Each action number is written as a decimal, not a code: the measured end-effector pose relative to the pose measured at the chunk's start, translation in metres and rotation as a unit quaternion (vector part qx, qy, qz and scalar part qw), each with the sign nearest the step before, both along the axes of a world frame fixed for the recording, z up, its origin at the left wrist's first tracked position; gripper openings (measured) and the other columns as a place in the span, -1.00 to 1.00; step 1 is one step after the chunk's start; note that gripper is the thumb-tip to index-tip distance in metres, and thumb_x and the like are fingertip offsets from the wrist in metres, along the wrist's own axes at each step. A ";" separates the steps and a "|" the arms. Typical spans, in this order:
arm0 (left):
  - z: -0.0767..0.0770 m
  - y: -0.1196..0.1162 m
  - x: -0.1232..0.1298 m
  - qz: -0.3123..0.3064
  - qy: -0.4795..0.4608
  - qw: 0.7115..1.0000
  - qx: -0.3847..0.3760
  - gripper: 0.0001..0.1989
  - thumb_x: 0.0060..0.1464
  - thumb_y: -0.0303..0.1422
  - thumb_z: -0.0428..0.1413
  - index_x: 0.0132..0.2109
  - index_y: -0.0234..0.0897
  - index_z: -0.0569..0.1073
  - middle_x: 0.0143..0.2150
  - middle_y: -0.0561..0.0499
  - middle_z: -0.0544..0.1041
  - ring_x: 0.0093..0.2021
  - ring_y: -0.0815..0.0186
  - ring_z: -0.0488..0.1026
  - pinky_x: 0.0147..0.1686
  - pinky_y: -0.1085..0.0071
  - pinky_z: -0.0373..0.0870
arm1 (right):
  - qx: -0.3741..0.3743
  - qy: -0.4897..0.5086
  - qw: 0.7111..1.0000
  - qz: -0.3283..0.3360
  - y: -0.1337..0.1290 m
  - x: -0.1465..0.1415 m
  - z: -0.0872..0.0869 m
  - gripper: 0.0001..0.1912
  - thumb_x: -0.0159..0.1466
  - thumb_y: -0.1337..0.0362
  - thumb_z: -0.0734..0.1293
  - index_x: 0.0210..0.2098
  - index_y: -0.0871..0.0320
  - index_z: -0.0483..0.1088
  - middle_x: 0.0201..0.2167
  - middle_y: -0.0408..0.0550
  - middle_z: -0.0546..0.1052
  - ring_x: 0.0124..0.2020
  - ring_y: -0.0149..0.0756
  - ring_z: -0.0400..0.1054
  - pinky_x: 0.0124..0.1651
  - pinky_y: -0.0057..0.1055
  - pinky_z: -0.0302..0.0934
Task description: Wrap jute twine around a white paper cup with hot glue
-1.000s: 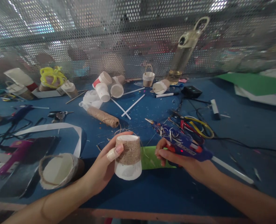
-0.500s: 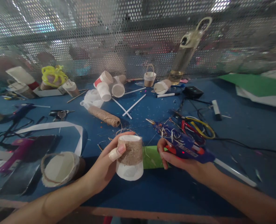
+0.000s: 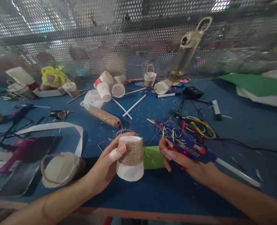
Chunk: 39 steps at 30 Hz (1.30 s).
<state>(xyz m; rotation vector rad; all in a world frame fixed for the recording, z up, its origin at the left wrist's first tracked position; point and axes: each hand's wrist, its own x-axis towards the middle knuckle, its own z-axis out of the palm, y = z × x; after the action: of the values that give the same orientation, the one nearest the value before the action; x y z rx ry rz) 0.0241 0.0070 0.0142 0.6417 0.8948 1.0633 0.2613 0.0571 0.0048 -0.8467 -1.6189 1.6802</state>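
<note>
My left hand (image 3: 110, 162) is wrapped round a white paper cup (image 3: 130, 158), thumb on the side facing me. Brown twine is wound round the cup's upper part; its lower part is bare white. On the right, my right hand (image 3: 179, 156) grips a blue glue gun (image 3: 182, 140) with a glue stick out of its back and a small red light lit. The gun's nozzle points up and left, apart from the cup. Between the hands lies a green sheet (image 3: 154, 157). Behind the cup is a roll of twine (image 3: 104, 116), a loose strand running from it towards the cup.
At left are a twine-handled cup (image 3: 60, 170), a dark phone (image 3: 27, 168), a purple glue gun (image 3: 14, 154) and keys (image 3: 61, 115). Small cups and a bottle (image 3: 184, 56) stand along the mesh. Scissors (image 3: 199, 128) and cables lie at right.
My right hand has shifted slightly on the blue glue gun, its fingers bending differently round the handle. The gun has moved a little to the right. My left hand and the cup look unchanged.
</note>
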 end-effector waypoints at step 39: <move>0.003 0.000 0.001 -0.006 -0.003 1.000 -0.006 -0.55 0.02 -0.10 0.27 0.05 -0.12 0.53 -0.03 -0.06 0.54 -0.04 0.13 0.44 -0.06 0.29 0.31 | -0.013 -0.022 1.000 0.010 -0.004 0.004 -0.004 -0.82 0.36 0.17 0.33 -0.31 0.08 0.29 -0.43 -0.26 0.34 -0.54 -0.50 0.36 -0.42 -0.46 0.18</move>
<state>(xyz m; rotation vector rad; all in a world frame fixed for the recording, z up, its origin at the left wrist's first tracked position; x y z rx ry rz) 0.0250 0.0070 0.0172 0.6326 0.8913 1.0483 0.2656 0.0534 0.0013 -0.8878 -1.6434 1.7102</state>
